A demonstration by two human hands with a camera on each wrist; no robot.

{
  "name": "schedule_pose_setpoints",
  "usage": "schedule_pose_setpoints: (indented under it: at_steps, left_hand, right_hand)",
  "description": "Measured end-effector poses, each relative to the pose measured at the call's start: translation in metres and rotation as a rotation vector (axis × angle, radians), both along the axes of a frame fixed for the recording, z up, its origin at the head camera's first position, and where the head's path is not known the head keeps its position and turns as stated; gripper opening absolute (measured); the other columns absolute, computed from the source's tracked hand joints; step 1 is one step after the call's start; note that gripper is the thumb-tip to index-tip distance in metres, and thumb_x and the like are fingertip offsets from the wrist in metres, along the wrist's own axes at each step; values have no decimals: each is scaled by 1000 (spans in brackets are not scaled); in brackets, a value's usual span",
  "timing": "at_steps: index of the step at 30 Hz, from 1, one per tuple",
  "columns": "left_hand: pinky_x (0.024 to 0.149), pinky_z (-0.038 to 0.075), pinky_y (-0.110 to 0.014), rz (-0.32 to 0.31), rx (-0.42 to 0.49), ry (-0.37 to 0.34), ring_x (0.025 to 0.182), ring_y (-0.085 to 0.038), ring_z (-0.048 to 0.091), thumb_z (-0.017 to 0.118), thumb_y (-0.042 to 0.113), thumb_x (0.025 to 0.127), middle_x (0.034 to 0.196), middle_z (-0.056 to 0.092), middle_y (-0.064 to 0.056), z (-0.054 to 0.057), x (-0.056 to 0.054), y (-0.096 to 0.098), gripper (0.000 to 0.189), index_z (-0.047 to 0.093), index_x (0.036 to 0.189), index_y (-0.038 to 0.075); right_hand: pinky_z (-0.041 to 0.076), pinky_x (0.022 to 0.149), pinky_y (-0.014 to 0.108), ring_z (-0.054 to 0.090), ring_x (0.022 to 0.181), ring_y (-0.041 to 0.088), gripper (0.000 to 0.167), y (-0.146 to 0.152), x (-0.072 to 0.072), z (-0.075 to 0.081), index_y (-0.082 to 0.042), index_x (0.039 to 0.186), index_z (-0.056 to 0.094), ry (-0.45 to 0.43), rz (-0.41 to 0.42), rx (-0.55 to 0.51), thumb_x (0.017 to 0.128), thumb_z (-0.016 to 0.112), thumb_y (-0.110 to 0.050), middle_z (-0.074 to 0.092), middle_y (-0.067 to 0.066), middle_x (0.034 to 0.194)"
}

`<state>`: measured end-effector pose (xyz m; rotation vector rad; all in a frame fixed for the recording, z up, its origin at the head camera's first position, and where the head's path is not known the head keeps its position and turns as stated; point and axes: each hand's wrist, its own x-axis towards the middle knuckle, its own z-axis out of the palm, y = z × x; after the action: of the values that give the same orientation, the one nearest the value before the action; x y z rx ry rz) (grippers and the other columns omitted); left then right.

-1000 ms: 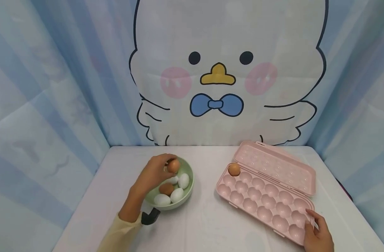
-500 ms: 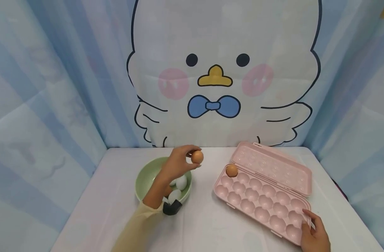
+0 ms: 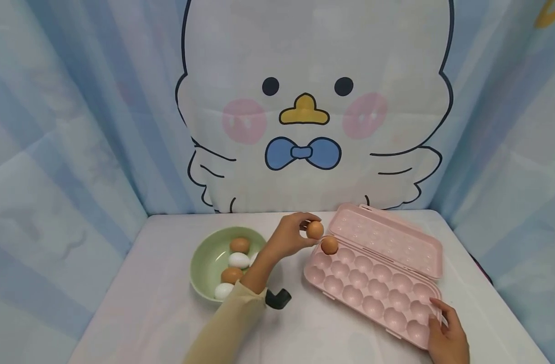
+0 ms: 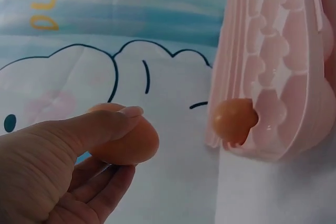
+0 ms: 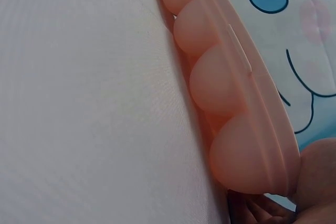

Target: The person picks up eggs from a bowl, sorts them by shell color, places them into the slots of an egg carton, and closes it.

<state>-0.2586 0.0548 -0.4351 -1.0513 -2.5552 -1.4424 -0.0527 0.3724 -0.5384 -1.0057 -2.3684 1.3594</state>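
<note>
In the head view, my left hand (image 3: 290, 236) pinches a brown egg (image 3: 315, 230) in the air beside the near-left end of the pink plastic egg box (image 3: 373, 307). The left wrist view has the thumb over this egg (image 4: 134, 142) and fingers beneath it. Another brown egg (image 3: 329, 245) sits in the corner cup at the box's far-left end, and the lid (image 3: 386, 240) is folded back. My right hand (image 3: 449, 333) grips the box's right end. In the right wrist view, its thumb (image 5: 320, 169) is at the rim, with fingers partly hidden below.
A green bowl (image 3: 202, 278) stands at the left with brown and white eggs in it, partly covered by my left forearm. A white cloth covers the table (image 3: 304, 333). A printed curtain (image 3: 395, 126) hangs behind and at both sides.
My left hand has lifted the brown egg out of the bowl and carried it right to the egg box. My right hand keeps its hold on the box. The head view has shifted slightly.
</note>
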Motion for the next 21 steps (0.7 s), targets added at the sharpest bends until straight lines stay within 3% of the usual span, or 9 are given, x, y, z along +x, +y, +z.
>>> schedule_pose_setpoints:
  at_steps: [4,8,15,21]
  left_hand:
    - [91,56,-34,-26,10,-43,102,-19,68,88,-4,79,122,70,-10,-10,-3,18,49,71,124,2]
    - [91,56,-39,-6,5,-100,100,-17,68,91,0,77,121,70,-9,-20,-5,31,54,71,127,2]
    - [87,54,-25,45,8,-145,100,-15,68,91,3,78,120,71,-8,-35,-9,48,53,71,127,4]
    - [91,52,-22,-14,44,-148,111,-17,66,85,-4,80,125,68,-5,-45,-12,65,48,72,125,6]
  right_hand:
    - [40,103,63,38,137,56,47,0,0,0,-5,155,39,3,-1,-3,109,38,-12,23,31,163]
    - [41,103,63,40,137,55,46,-3,-2,2,-6,154,40,5,19,-2,108,37,-11,26,31,162]
    - [43,102,63,41,136,55,45,-5,-3,4,-6,153,40,1,45,20,108,37,-9,28,32,160]
    - [42,103,63,39,136,56,45,-3,1,5,-5,154,39,-6,24,20,109,38,-11,25,32,161]
